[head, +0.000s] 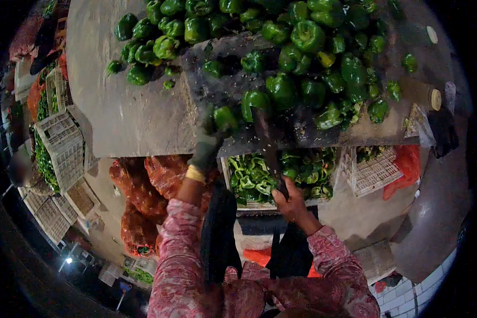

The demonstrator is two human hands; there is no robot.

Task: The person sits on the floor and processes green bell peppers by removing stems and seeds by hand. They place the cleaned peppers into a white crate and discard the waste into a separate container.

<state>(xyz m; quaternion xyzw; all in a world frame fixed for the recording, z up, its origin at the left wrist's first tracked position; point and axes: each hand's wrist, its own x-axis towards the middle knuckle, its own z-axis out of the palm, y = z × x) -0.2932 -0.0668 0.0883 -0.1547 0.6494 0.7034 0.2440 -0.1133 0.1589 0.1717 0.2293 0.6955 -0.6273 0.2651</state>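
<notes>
My left hand point(206, 147), in a dark glove with a yellow cuff, is at the table's near edge, touching or very close to a green bell pepper point(225, 118); blur hides whether its fingers grip it. My bare right hand point(292, 202) is closed around the handle of a long dark knife point(269, 147). The blade points away from me, its far end beside another green bell pepper point(256, 104). Many whole green peppers point(308, 36) are heaped on the dark wet part of the table. Below the edge, a white crate point(258, 206) holds cut green pepper pieces point(250, 179).
The large table point(143, 127) spans the view ahead. Red mesh sacks point(141, 190) stand under its left side. A white plastic crate point(375, 173) with a red bag point(409, 171) is at right. More crates point(63, 147) and a person point(22, 169) are at far left.
</notes>
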